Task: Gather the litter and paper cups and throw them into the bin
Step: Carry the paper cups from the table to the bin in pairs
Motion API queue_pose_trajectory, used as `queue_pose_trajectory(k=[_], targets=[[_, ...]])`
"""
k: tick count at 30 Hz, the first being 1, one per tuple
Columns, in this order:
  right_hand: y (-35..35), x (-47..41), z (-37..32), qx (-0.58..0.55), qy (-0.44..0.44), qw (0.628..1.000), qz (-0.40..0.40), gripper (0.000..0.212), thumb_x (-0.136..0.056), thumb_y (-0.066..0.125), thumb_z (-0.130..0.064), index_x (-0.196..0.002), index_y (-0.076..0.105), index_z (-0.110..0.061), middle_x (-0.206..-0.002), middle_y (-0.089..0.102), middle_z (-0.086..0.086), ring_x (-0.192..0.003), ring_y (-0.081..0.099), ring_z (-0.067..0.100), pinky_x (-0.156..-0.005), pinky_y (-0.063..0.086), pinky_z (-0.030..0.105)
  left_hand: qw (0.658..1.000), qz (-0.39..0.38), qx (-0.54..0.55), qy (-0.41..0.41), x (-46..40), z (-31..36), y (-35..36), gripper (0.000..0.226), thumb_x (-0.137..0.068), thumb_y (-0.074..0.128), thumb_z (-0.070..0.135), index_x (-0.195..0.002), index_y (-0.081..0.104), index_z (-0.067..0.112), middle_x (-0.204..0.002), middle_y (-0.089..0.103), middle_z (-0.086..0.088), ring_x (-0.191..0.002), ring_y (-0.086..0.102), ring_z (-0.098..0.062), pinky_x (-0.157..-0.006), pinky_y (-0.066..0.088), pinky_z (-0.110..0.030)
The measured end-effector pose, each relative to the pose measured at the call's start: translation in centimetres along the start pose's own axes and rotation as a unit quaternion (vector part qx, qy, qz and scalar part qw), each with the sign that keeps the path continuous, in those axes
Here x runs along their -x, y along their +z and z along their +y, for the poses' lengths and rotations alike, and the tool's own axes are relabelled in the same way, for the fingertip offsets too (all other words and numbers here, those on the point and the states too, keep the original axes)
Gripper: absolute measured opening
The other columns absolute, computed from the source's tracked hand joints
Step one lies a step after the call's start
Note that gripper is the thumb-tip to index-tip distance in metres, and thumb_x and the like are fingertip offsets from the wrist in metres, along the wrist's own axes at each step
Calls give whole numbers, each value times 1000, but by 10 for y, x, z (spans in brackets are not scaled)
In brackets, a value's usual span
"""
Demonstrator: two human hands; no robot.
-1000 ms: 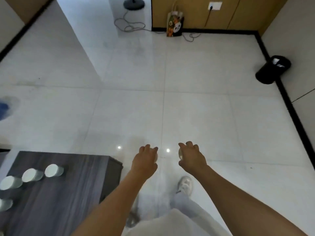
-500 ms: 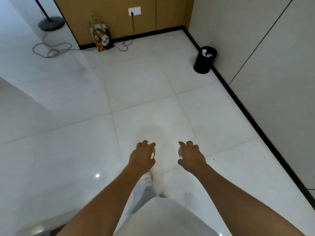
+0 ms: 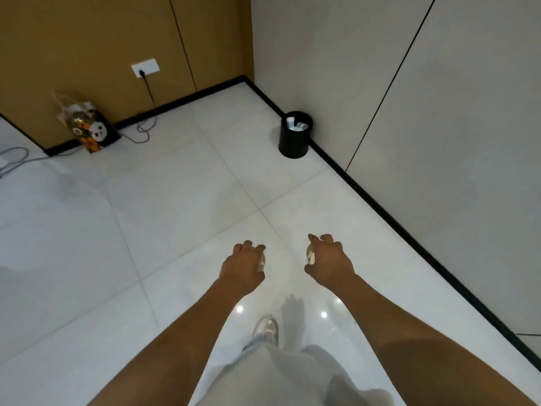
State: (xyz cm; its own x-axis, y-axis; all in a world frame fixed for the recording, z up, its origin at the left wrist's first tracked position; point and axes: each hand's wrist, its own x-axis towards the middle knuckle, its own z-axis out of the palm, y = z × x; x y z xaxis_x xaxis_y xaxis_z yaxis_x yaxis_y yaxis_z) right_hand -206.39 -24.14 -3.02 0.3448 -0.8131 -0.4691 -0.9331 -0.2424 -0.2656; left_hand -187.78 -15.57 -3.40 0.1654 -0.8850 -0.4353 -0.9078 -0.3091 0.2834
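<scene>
My left hand is curled round a pale paper cup, of which only a sliver of rim shows at the thumb side. A second paper cup sits in the grip of my right hand, mostly hidden by the fingers. Both hands are held out over the white tiled floor at waist height. The black round bin stands ahead and slightly right against the grey wall, with white paper cups showing inside it.
A clear gift bag with a panda print leans on the brown wall at the left. A cable runs from a wall socket across the floor. Black skirting lines the right wall. My shoe is below the hands.
The view has swung right and moved forward: the dark table with cups has left the frame and the bin is now nearer and more central. Both hands keep their grip.
</scene>
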Motion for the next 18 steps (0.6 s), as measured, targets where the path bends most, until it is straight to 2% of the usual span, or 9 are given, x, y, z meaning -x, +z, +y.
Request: queue_pose_trajectory(k=[6, 12, 18], targets=[[-60, -91, 8, -16, 29, 999, 2, 72, -86, 64, -25, -148, 27, -24, -141, 32, 4, -127, 35, 26, -85, 51, 36, 1000, -5, -8, 25, -108, 19, -60, 63, -88, 57, 27, -146, 30, 24, -147, 30, -3, -134, 28, -22, -95, 45, -38], [-118, -202, 47, -23, 32, 999, 8, 70, -85, 65, -27, -146, 30, -22, -138, 36, 5, -124, 39, 27, -85, 50, 35, 999, 6, -7, 37, -245, 58, -106, 63, -88, 57, 28, -145, 31, 25, -146, 31, -3, -134, 28, -23, -96, 46, -38], [-199, -325, 85, -10, 23, 1000, -9, 76, -86, 63, -28, -151, 23, -22, -143, 32, 5, -128, 36, 27, -90, 49, 36, 1000, 17, 9, 25, -372, 108, -158, 64, -88, 58, 28, -145, 31, 25, -147, 30, -2, -133, 29, -23, -98, 46, -39]])
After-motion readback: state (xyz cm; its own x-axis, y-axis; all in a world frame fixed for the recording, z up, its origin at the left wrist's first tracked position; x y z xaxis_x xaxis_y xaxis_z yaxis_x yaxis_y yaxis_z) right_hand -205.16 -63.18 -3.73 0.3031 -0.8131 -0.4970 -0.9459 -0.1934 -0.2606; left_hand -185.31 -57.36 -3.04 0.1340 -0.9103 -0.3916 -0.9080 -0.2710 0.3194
